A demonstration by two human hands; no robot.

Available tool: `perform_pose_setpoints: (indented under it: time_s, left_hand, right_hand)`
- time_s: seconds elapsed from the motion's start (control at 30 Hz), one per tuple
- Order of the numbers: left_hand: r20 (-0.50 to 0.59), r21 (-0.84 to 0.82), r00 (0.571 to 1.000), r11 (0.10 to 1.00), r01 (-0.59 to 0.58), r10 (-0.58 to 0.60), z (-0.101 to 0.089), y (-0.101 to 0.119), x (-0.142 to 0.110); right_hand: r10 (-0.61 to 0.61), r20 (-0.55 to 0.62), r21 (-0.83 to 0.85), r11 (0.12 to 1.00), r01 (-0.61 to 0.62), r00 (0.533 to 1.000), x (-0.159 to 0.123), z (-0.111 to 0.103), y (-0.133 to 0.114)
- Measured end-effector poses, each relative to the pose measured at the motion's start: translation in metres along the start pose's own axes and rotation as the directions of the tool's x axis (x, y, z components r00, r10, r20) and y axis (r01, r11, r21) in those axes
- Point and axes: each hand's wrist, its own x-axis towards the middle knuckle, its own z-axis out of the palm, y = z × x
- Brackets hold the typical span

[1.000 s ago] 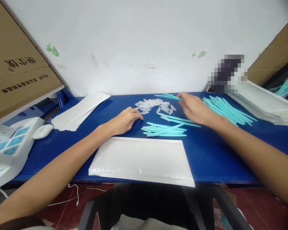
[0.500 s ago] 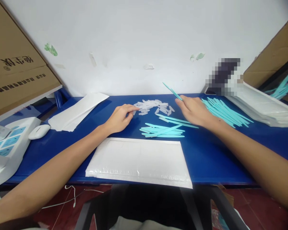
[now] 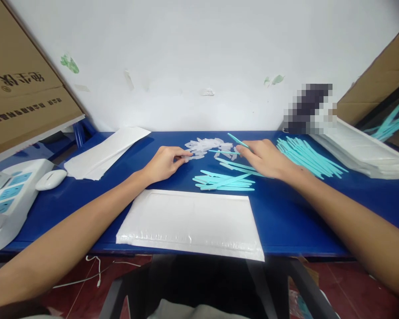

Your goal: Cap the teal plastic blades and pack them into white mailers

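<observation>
My left hand (image 3: 166, 163) is closed in a pinch on a small translucent plastic cap (image 3: 188, 157), at the left edge of a loose pile of similar caps (image 3: 206, 144). My right hand (image 3: 264, 157) holds slim turquoise sticks shaped like eyebrow razors. One held stick (image 3: 238, 141) points up and left; another (image 3: 221, 152) lies almost level, its tip toward the left hand. Just below the hands, several turquoise sticks (image 3: 224, 180) lie in a small heap, some with pale ends. Part of the nearer sticks (image 3: 236, 166) is hidden under the right hand.
A white padded mailer (image 3: 191, 223) lies at the front of the blue table (image 3: 295, 221). More turquoise sticks (image 3: 309, 157) are at the right, beside stacked white mailers (image 3: 365, 148). Flat white bags (image 3: 103, 155), a white mouse-shaped case (image 3: 51, 180) and a power strip (image 3: 18, 195) occupy the left.
My right hand has come down and slightly left, and a held stick now points level toward the left hand. My left hand has stayed near the caps, its fingers pinched closer together.
</observation>
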Motion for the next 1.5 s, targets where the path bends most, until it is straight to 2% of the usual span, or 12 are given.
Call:
perform_pose_setpoints:
  time_s: [0.1, 0.3, 0.5, 0.7, 0.97, 1.03, 1.1, 1.23, 1.33, 1.4, 1.5]
  left_hand:
    - [-0.004, 0.023, 1.000, 1.000, -0.009, 0.009, -0.001, 0.000, 0.001]
    - [0.068, 0.039, 0.998, 0.999, -0.004, 0.002, -0.006, -0.002, 0.001]
    - [0.153, 0.079, 0.988, 0.996, -0.035, 0.022, -0.014, -0.007, 0.000]
    - [0.212, 0.141, 0.974, 0.984, -0.107, 0.075, -0.017, -0.012, -0.001]
    - [0.211, 0.243, 0.969, 0.953, -0.179, 0.128, -0.016, -0.015, -0.002]
    - [0.183, 0.248, 0.971, 0.949, -0.197, 0.153, -0.015, -0.012, -0.001]
    - [0.111, 0.241, 0.975, 0.947, -0.213, 0.191, -0.013, -0.007, -0.002]
    - [-0.099, 0.154, 0.966, 0.962, -0.224, 0.241, -0.008, 0.008, -0.004]
    - [-0.270, 0.030, 0.936, 0.973, -0.227, 0.226, -0.003, 0.021, -0.005]
    - [-0.318, -0.017, 0.921, 0.970, -0.244, 0.227, -0.002, 0.027, -0.005]
    - [-0.320, 0.027, 0.907, 0.959, -0.281, 0.275, -0.001, 0.032, -0.005]
  right_hand:
    - [-0.034, 0.054, 0.015, 0.999, 0.033, 0.998, 0.000, 0.001, 0.000]
    - [-0.087, 0.096, -0.020, 0.996, 0.089, 0.992, 0.000, 0.002, 0.002]
    - [-0.174, 0.043, -0.084, 0.981, 0.177, 0.984, 0.003, 0.006, 0.008]
    - [-0.077, 0.099, -0.010, 0.997, 0.079, 0.992, 0.000, 0.000, 0.000]
    - [-0.069, 0.089, 0.030, 0.997, 0.066, 0.994, -0.002, 0.000, -0.003]
    - [-0.064, 0.087, 0.044, 0.997, 0.060, 0.994, -0.002, 0.000, -0.002]
    - [-0.077, 0.083, 0.070, 0.995, 0.071, 0.994, -0.001, 0.001, -0.002]
    - [-0.116, 0.103, 0.108, 0.989, 0.105, 0.988, 0.000, 0.001, -0.005]
    - [-0.124, 0.164, 0.138, 0.985, 0.102, 0.979, -0.002, 0.000, -0.008]
    - [-0.104, 0.205, 0.141, 0.987, 0.075, 0.973, -0.003, -0.001, -0.010]
    - [-0.079, 0.224, 0.123, 0.991, 0.052, 0.971, -0.006, -0.003, -0.012]
